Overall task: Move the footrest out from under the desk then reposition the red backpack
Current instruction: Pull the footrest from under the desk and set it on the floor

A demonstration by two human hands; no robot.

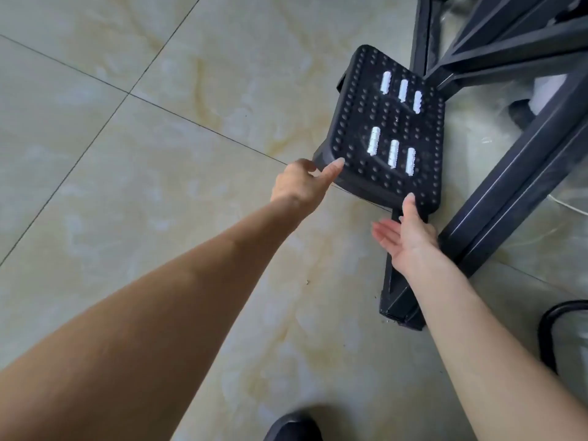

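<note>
Open tiled floor [127,154] across left and centre of frame, clear passage there, black desk frame [509,173] blocking right and upper right, footrest [394,128] just beside it, frame foot [401,297] jutting lower right, dark shoe [291,428] at bottom edge

Glossy cream floor tiles [159,154] with dark grout lines. A black metal frame [509,192] stands at right; a dark shoe tip [291,428] shows at the bottom edge.
</note>
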